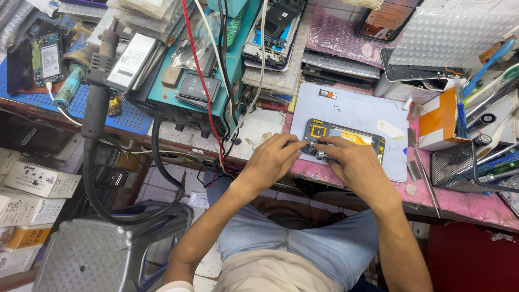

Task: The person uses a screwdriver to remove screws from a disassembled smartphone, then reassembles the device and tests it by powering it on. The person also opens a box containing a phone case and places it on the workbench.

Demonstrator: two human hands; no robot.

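Denim-covered knees sit closest, tucked under the pink-topped bench (346, 170). Both hands meet over an opened dark smartphone with exposed yellow and orange internals (346, 136), lying on a pale grey work mat (351, 108). Left hand (270, 159) pinches the phone's lower-left corner, fingers closed on its edge to steady it. Right hand (359, 165) has its grip shut on a small silvery metal tool (319, 154) (tweezers or a driver, can't tell), tip near the camera end. Looks like mid-teardown, working one small part loose. I'd say the next move needs light, steady pressure so nothing slips. Teal power supply box (238, 59) sits well apart.
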